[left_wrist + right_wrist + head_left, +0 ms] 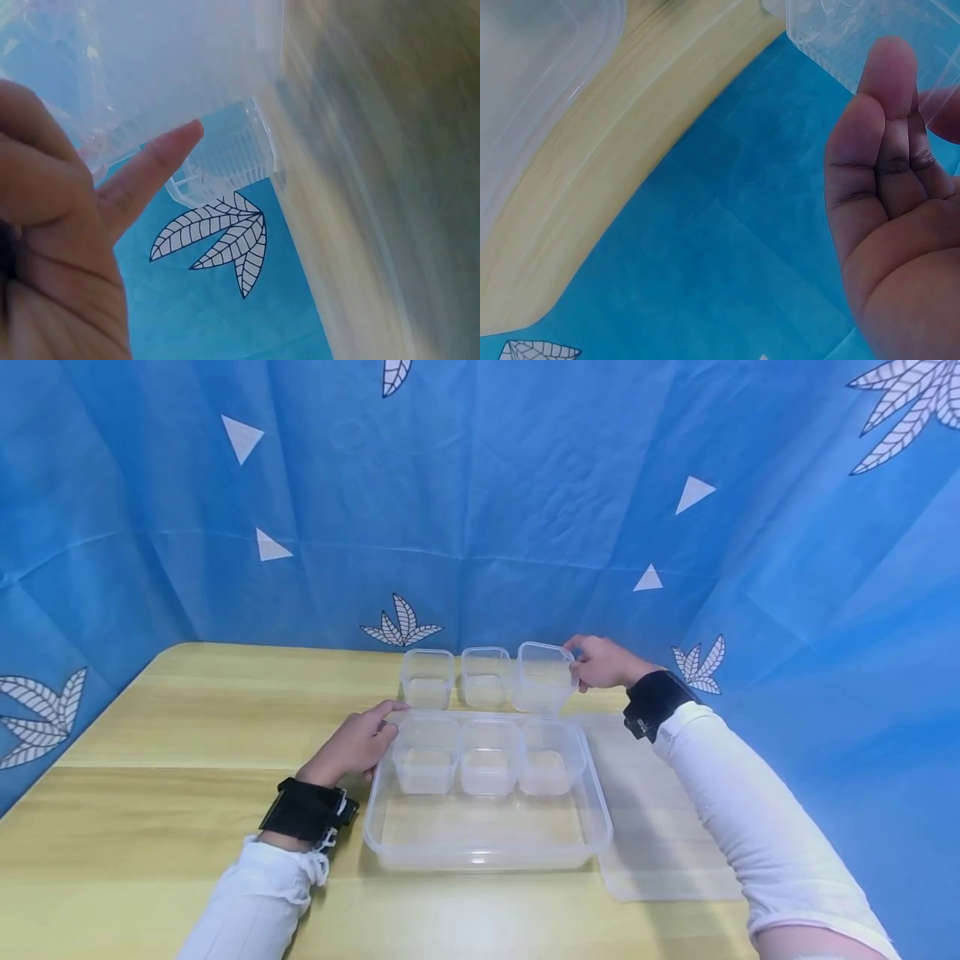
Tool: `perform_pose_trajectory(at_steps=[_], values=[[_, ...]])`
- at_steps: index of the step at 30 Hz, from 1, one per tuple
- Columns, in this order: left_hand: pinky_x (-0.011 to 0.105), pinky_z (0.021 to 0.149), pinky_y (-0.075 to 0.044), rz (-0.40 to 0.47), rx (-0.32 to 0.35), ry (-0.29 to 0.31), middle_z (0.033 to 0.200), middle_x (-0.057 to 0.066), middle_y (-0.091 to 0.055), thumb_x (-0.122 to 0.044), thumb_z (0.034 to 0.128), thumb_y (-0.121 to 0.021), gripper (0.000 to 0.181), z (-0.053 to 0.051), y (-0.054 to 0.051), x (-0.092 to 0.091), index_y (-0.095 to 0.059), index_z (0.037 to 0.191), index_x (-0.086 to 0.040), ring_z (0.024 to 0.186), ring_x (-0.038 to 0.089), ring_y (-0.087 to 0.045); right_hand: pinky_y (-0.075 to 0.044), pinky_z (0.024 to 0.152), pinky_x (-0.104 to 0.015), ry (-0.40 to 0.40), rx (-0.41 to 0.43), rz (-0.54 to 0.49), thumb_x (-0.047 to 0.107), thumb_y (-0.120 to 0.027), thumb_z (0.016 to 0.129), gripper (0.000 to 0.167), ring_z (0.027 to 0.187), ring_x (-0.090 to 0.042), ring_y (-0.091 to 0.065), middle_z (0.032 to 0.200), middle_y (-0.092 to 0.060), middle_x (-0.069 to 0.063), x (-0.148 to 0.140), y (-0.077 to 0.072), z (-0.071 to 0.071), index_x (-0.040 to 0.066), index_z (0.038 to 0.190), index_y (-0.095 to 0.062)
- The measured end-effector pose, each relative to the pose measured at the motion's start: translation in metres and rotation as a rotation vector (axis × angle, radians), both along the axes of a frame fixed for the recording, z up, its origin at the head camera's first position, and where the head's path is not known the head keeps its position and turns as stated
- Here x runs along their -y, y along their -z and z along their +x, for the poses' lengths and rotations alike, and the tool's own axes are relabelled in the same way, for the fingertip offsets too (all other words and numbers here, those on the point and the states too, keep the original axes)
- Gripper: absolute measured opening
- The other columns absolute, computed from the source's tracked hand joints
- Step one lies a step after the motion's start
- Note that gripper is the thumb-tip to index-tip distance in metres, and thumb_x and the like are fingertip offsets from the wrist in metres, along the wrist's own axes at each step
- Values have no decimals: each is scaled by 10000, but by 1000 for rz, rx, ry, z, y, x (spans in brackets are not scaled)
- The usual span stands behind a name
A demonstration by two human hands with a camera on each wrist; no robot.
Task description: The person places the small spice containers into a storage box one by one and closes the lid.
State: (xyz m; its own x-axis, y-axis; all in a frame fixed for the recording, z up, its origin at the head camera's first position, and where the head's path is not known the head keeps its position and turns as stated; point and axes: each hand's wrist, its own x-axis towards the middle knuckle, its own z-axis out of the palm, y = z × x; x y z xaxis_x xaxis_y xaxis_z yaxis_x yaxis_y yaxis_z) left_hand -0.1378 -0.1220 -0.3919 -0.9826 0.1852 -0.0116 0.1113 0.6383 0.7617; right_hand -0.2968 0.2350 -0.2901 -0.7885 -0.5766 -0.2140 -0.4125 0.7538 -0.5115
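The right hand (603, 662) is clamped on the right side of a clear cup (543, 681), which tilts slightly at the right end of a row of 3 behind the tub (480, 858); whether it touches the worktop (225, 735), I cannot tell. The left hand (358, 739) has its index finger straight, apart from the others, touching the tub's rear left corner. 3 more cups (487, 768) stand side by side inside, towards the rear wall. A frosted lid (675, 860) lies flat to the tub's right.
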Motion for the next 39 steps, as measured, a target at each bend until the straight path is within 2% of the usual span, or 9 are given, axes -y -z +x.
perform_pose_trajectory(at_steps=[7, 14, 28, 33, 39], values=[[323, 384, -405, 6, 2, -41, 493, 15, -401, -133, 1026, -374, 402, -3, 0, -1, -438, 1423, -112, 346, 195, -439, -471, 781, -389, 20, 12, -14, 40, -432, 969, 432, 771, -287, -638, 824, -661, -102, 0, -5, 1, -70, 1384, -387], [319, 389, -398, 28, 15, -67, 526, 5, -360, -143, 1016, -364, 421, -4, 0, -1, -441, 1428, -108, 358, 178, -400, -468, 767, -386, 23, 12, -22, 29, -432, 963, 434, 713, -220, -616, 831, -660, -132, 0, -7, 1, -74, 1382, -385], [291, 423, -361, 14, 65, -75, 609, 20, -374, -204, 1022, -338, 450, -6, 1, 0, -398, 1463, -133, 413, 166, -358, -461, 733, -370, 47, 12, -21, 19, -461, 948, 433, 680, -220, -591, 792, -632, -107, -3, -5, 0, -63, 1368, -398], [285, 432, -358, 4, 67, -79, 627, 22, -370, -205, 1025, -332, 448, -6, 1, 1, -396, 1463, -136, 420, 158, -350, -453, 719, -362, 48, 12, -16, 23, -460, 951, 434, 674, -219, -587, 788, -629, -110, -5, -7, 1, -59, 1373, -398], [290, 446, -341, -7, 22, -72, 608, 12, -346, -171, 1018, -342, 447, -7, 1, 0, -410, 1452, -83, 435, 154, -330, -452, 702, -349, 37, 10, -16, 29, -447, 962, 426, 677, -212, -595, 803, -646, -95, -6, -9, 4, -60, 1375, -394]])
